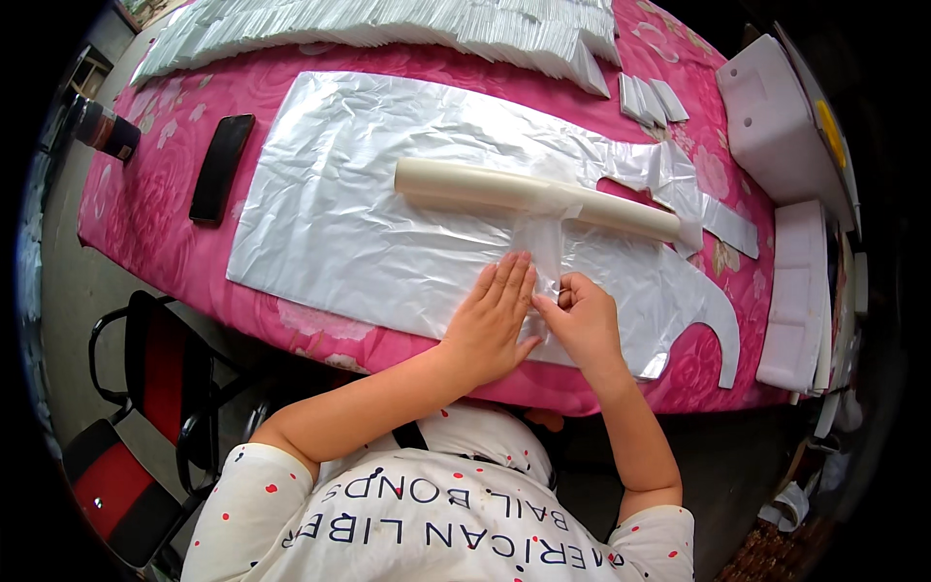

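Note:
A stack of silvery-white plastic bags (369,242) with cut-out handles lies flat on the table. Across it rests a cream-coloured tube (465,182). A narrow, folded, translucent plastic bag (539,238) runs from the tube down toward my hands. My left hand (495,315) is laid flat beside this folded strip, fingers stretched out and pressing on the silvery plastic. At the strip's near end, my right hand (584,315) has thumb and fingers pinched together on its edge. The fingers partly hide that end.
Long rows of folded white bags (388,24) line the table's far side, with a few more folded pieces (652,101) at the right. A black phone (222,170) and a dark jar (105,130) are at the left. White foam boxes (786,116) stand along the right edge.

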The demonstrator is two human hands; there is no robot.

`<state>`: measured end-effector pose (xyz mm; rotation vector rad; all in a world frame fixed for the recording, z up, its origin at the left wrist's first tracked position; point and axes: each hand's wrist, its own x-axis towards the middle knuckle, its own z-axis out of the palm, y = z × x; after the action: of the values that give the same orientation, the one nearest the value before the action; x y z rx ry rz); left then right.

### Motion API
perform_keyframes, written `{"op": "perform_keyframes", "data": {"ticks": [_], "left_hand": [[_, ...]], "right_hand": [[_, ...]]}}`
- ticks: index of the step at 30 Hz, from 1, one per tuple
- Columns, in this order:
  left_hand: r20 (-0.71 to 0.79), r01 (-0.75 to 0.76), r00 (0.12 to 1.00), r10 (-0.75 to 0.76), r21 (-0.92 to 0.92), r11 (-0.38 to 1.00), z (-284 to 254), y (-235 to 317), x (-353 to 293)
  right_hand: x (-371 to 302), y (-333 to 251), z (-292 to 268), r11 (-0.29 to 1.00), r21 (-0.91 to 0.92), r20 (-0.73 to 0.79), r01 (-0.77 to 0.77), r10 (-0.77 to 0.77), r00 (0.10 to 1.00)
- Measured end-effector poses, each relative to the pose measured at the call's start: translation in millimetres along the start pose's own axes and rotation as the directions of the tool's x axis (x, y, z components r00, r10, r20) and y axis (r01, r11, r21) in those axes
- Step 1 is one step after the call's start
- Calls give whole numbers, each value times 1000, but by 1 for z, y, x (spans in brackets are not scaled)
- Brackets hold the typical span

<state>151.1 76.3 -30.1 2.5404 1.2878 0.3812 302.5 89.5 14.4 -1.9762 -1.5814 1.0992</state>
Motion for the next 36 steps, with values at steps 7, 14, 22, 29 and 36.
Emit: {"op": "perform_keyframes", "data": {"ticks": [7,14,22,29,36], "left_hand": [[-19,-40,999,43,120,992,-16,-1,16],[-74,-104,988,133,308,946,-11,-9,22],[19,-190,981,195,-143,971,-40,-13,-32],[-31,-311,949,314,-262,913,-44,-19,-55],[-14,-331,941,337,-233,915,-37,-30,-49]], "right_hand": [[0,26,3,429,-645,-15,633,-835,550],[16,20,-14,444,-552,143,706,-784,604],[-21,21,-12,547,-240,240,802,-767,595],[-38,33,13,505,-256,39,824,-847,531],[-41,35,9,571,-167,58,804,-808,586]]}}
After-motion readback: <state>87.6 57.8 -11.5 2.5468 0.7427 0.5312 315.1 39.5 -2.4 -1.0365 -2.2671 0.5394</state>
